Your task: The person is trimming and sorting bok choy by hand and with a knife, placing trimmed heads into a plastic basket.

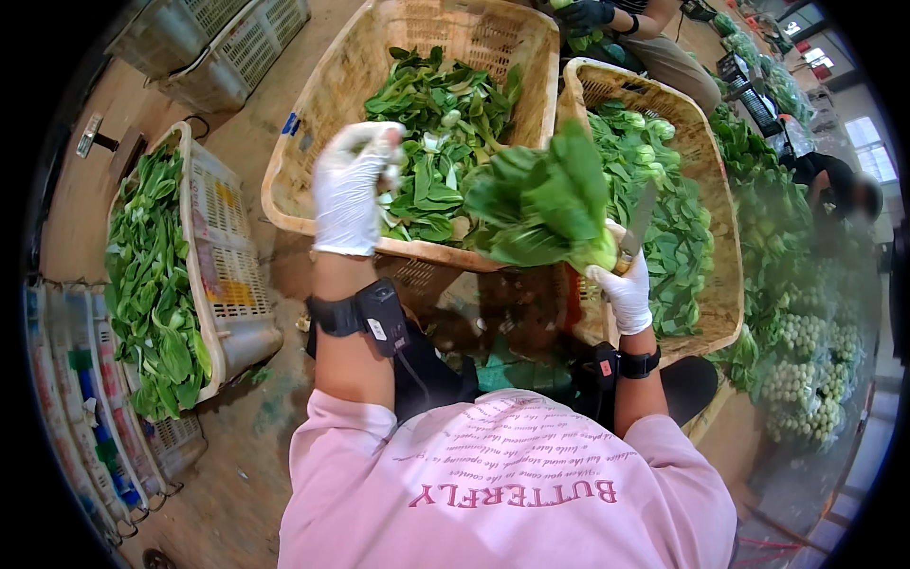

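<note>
My right hand (625, 284), in a white glove, grips a knife (641, 217) with its blade pointing up, together with the pale base of a leafy bok choy head (547, 206). The leaves spread leftward over the rim between two crates. My left hand (359, 178), also white-gloved and slightly blurred, is raised over the left part of a large plastic crate (313, 117) that holds loose bok choy leaves (426, 178). Its fingers are curled; whether anything is between them cannot be told. Right of it, a second crate (729, 270) holds bok choy heads (675, 249).
At the left stands a crate (206, 284) full of leaves, with stacked crates (234, 57) behind. A co-worker's dark-gloved hand (586, 16) is beyond the right crate. Piled greens (768, 206) and bagged bok choy (803, 377) lie at the right.
</note>
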Tool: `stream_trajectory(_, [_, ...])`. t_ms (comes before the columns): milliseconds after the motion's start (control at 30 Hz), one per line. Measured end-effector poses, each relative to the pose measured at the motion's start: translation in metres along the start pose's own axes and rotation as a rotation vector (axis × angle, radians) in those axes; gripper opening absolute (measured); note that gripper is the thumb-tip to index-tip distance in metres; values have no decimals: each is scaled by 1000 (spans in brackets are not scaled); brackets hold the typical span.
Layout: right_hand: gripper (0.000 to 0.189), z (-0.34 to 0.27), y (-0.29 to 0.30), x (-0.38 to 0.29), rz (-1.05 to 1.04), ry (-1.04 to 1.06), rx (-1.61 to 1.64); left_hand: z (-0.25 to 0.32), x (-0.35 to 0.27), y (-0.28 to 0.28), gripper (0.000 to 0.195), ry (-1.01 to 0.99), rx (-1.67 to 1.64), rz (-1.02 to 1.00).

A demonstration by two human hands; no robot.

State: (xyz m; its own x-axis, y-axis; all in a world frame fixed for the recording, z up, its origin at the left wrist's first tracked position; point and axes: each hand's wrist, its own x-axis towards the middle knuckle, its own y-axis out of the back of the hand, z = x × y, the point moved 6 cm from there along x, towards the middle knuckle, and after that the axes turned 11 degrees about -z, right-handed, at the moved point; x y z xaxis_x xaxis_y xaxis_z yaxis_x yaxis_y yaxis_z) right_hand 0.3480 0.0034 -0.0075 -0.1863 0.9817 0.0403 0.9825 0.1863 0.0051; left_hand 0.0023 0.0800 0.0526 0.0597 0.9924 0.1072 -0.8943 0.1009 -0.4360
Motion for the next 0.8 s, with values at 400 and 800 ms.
stream_trajectory(400, [85, 46, 10, -15, -254, -67, 840, -7, 1, -5, 25, 65, 941, 113])
stream_trajectory(800, [61, 77, 18, -27, 70, -273, 508, -12, -1, -40, 78, 52, 317, -290])
